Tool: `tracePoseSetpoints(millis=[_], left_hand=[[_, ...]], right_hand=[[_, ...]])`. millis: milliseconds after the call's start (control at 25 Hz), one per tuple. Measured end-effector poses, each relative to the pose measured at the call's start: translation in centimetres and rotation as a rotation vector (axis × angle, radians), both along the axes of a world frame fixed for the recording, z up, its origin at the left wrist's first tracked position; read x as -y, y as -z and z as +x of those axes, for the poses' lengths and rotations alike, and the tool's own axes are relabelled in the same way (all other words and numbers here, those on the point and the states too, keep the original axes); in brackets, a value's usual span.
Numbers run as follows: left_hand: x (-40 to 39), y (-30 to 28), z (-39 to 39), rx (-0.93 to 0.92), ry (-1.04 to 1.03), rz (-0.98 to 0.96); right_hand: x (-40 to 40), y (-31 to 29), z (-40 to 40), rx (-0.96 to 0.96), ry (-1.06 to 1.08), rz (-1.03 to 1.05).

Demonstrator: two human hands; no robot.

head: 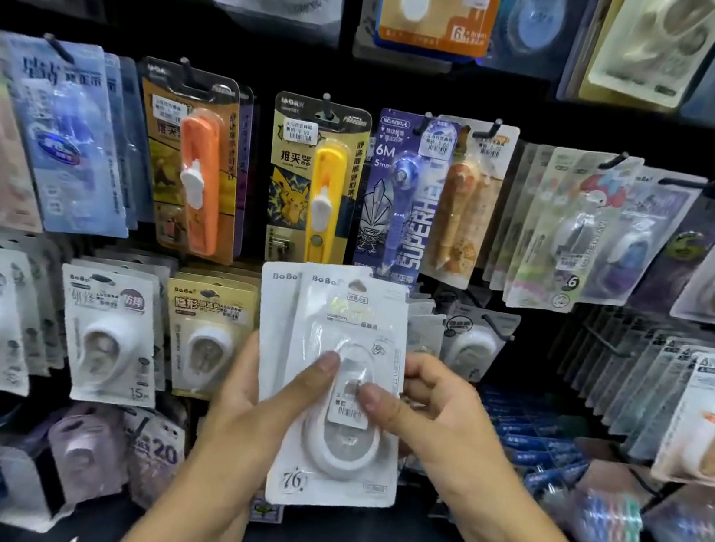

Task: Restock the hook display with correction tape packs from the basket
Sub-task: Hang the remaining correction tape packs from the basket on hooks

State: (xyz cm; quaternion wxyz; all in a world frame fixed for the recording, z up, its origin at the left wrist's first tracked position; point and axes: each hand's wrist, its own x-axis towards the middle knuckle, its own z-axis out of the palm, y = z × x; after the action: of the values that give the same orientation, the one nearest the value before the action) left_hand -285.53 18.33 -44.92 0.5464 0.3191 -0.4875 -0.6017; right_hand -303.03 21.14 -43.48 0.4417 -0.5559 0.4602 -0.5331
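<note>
Both hands gripped white packs [342, 387] before the display [415, 92]: left hand [259, 399] behind, right hand [424, 409] pinching the front one. Hanging was likely next, needing a hook through its hole.

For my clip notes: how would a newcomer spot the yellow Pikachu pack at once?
Find the two hands holding white packs low at centre. Look straight above them to the hook row on the dark display wall. The yellow Pikachu pack hangs there, between an orange-tool pack and a purple "6M" pack; it alone shows Pikachu.
</note>
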Motion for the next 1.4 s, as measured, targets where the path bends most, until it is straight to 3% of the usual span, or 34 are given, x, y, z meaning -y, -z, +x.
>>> tracePoseSetpoints(millis=[200, 440, 520, 600, 720, 840, 960, 1160, 1280, 1400], left_hand=[[0.1, 0.3, 0.4, 0.008, -0.124, 0.025], [0.2, -0.4, 1.4, 0.022, -0.236, -0.049], [0.0, -0.2, 0.9, 0.054, -0.192, -0.062], [-0.2, 0.1, 0.3, 0.1, -0.17, -0.092], [-0.3, 0.6, -0.3, 0.169, -0.174, -0.141], [-0.3, 1.0, -0.5, 0.17, -0.127, -0.087], [-0.2, 1.4, -0.3, 0.181, -0.105, -0.035], [1.0, 1.3, 0.8, 0.263, -0.384, 0.011], [1.2, 1.1, 1.2, 0.268, -0.399, -0.015], [1.0, 1.3, 0.7, 0.282, -0.358, -0.041]], right_hand=[[0.1, 1.0, -2.5, 0.292, 0.19, 0.149], [0.2, 2.8, -3.2, -0.072, 0.484, 0.053], [0.6, 3.4, -2.7, -0.368, 0.593, -0.023], [0.5, 3.2, -1.8, -0.553, 0.559, -0.129], [0.2, 1.7, -0.1, -0.057, 0.201, -0.095], [0.5, 1.6, -0.1, 0.097, 0.195, -0.062], [0.5, 1.9, -0.2, 0.045, 0.278, -0.048], [1.1, 2.6, -2.1, -0.023, 0.481, 0.029], [1.5, 2.6, -3.2, -0.207, 0.537, 0.006], [1.9, 2.9, -2.7, -0.393, 0.426, 0.035]])
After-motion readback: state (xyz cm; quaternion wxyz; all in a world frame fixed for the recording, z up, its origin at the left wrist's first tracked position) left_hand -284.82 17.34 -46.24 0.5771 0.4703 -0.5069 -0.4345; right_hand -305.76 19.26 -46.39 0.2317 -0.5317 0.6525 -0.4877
